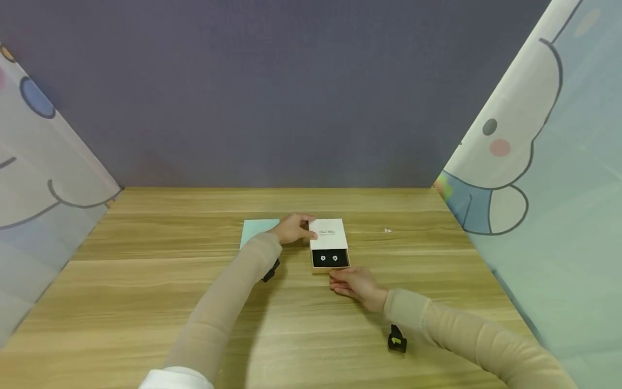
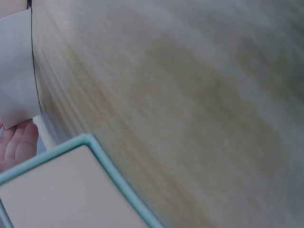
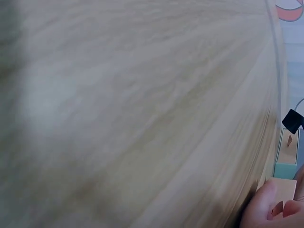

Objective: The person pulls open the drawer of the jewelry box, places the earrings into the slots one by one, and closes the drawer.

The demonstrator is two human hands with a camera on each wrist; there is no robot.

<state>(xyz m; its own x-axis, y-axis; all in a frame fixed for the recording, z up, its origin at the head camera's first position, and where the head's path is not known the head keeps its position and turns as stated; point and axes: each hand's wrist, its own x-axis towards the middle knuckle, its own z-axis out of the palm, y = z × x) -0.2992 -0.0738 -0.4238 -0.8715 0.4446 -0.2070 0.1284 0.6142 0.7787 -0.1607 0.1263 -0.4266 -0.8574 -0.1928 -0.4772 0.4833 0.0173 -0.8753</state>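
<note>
Between the hands lies a jewelry box, its kraft-coloured drawer (image 1: 331, 270) pulled partway out at the near end. Two heart-shaped earrings (image 1: 329, 258) sit in the black insert. A white printed cover (image 1: 328, 229) lies over the far part. My left hand (image 1: 292, 229) grips this cover by its left edge, thumb nearer, fingers farther. In the left wrist view, fingertips (image 2: 26, 140) show at the white panel's end. My right hand (image 1: 358, 286) holds the drawer's near end between thumb and fingers. A small brown tab (image 3: 277, 208) shows between them in the right wrist view.
A teal box part (image 1: 259, 229) lies left of the jewelry box, partly behind the left forearm; its inside is beige. A small clear item (image 1: 387, 230) lies to the right. A dark partition (image 1: 277, 108) stands behind the wooden table (image 1: 146, 259), with printed cloths at both sides.
</note>
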